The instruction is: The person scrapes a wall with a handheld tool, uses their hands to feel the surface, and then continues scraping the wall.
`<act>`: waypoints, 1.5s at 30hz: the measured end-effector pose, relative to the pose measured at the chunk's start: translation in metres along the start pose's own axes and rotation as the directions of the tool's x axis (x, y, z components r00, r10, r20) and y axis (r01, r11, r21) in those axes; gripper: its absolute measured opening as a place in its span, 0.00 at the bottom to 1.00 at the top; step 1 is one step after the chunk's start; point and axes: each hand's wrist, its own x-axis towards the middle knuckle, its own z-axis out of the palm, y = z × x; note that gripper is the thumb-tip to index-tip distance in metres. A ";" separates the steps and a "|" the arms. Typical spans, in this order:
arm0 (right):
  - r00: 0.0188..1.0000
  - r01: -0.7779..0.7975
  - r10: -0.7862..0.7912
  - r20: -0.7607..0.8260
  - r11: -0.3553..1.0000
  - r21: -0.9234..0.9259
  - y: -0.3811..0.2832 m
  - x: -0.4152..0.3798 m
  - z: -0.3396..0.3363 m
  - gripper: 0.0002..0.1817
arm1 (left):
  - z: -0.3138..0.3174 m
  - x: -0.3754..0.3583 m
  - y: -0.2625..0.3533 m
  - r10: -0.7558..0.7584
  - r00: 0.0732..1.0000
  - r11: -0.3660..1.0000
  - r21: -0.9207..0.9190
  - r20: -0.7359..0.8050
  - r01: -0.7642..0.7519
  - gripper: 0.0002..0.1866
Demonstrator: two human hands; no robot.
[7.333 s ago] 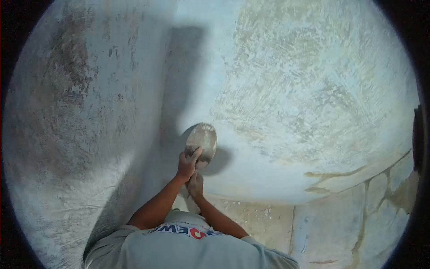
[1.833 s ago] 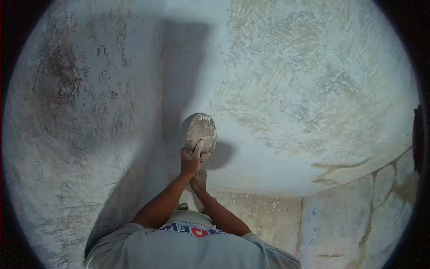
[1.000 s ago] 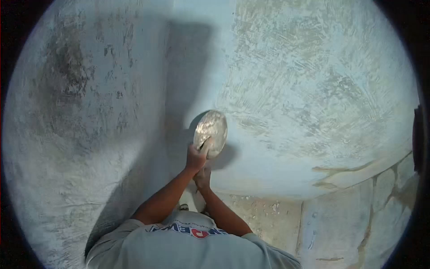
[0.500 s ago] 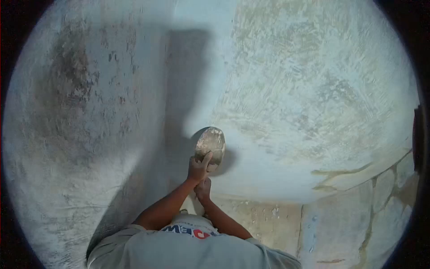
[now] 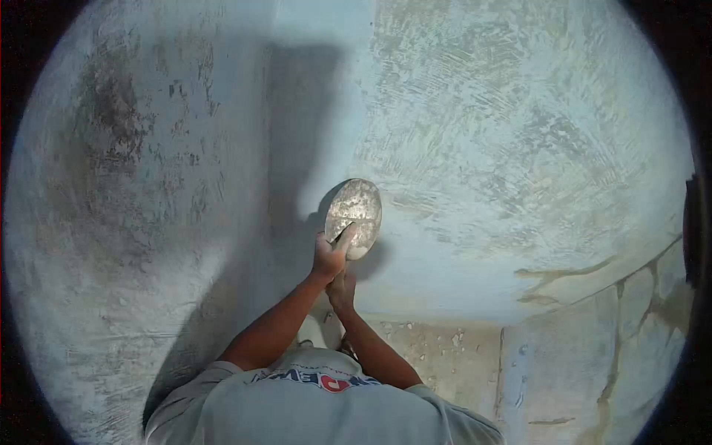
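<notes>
In the head view an oval tool [image 5: 354, 200] with a worn, plaster-smeared face is held up close to the pale wall. My left hand [image 5: 331, 256] is closed around its lower end, one digit lying over the face. Just beneath it, my right hand [image 5: 341, 294] is near the left wrist with its fingers drawn in; what lies in its grasp is hidden. The tool and arms cast shadows on the wall.
A mottled plastered wall [image 5: 475, 119] spreads to the right. Another patchy wall [image 5: 148, 185] stands at the left, meeting it in a corner. Lower right are a bare tan strip [image 5: 437, 356] and cracked patches [image 5: 630, 334]. A dark edge [image 5: 692, 230] shows far right.
Both hands and the oval tool have moved up the view and slightly right. More of the tool's face now shows, and it looks brighter.
</notes>
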 end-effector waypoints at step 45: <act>0.944 -0.267 0.296 0.148 0.945 -0.188 0.052 -0.129 -0.068 0.25 | -0.020 -0.099 -0.137 -0.489 0.864 0.864 -0.072 0.120 0.499 0.30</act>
